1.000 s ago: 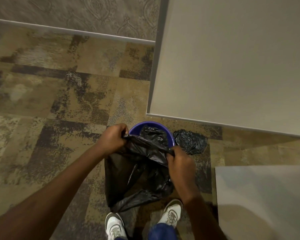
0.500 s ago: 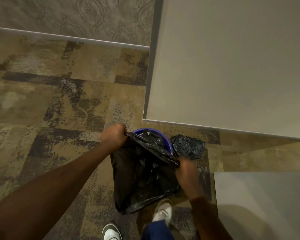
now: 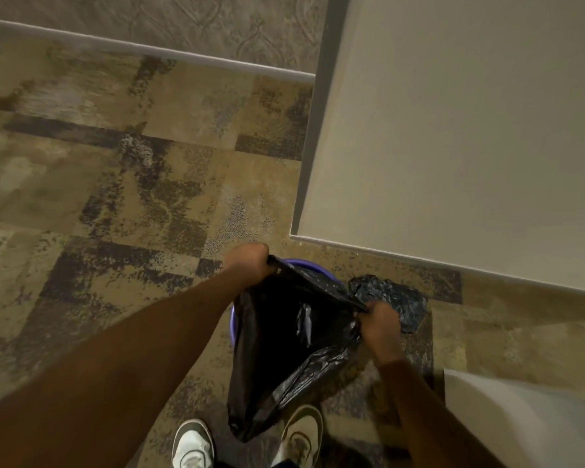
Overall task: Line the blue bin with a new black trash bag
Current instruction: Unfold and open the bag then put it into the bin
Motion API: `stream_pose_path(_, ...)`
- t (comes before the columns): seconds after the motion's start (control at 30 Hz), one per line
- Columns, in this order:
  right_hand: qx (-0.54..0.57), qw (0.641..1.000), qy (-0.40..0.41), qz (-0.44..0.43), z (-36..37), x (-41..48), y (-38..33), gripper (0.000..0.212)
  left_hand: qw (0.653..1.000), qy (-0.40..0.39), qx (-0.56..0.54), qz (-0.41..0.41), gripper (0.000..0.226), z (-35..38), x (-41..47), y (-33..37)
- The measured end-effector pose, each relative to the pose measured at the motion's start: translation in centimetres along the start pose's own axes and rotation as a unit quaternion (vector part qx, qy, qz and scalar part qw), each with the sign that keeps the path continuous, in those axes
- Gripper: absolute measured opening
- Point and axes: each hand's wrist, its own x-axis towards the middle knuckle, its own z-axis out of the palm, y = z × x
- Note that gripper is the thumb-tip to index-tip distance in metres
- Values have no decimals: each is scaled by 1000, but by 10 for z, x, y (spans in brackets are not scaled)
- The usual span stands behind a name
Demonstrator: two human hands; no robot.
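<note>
A black trash bag (image 3: pixel 284 346) hangs stretched between both hands above the blue bin (image 3: pixel 305 264). Only slivers of the bin's rim show, at the far side and at the left edge near my forearm; the bag hides the bin's inside. My left hand (image 3: pixel 250 265) grips the bag's top edge at the bin's far left rim. My right hand (image 3: pixel 380 324) pinches the opposite edge to the right of the bin. The bag's loose bottom droops down to my shoes.
A crumpled black bag (image 3: pixel 389 297) lies on the patterned carpet just right of the bin, behind my right hand. A beige wall corner (image 3: pixel 298 231) juts out close behind the bin. A pale surface (image 3: pixel 520 417) sits at lower right. My two shoes (image 3: pixel 193 447) stand below the bag.
My hands have pulled further apart, spreading the bag's mouth wider. The bag now covers more of the bin's opening, and my right hand has shifted right, toward the crumpled bag.
</note>
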Motion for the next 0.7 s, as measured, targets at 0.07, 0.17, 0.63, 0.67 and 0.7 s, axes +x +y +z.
stream_pose_path(0.07,27,999,-14,36,7,36,-1,13,1000,2,2,4,42,7,20,-3)
stream_pose_path(0.17,202,966,-29,160,14,73,3,11,999,42,8,31,46,12,48,4)
stream_pose_path(0.63,184,983,-8,-3,97,141,46,48,995,65,-67,-24,42,122,101,-38)
stream_pose_path(0.67,171,985,-2,-3,96,144,46,44,993,68,-82,-41,41,119,102,-37)
stream_pose_path(0.7,159,987,-5,-6,99,149,48,43,990,64,-106,-60,39,119,108,-37)
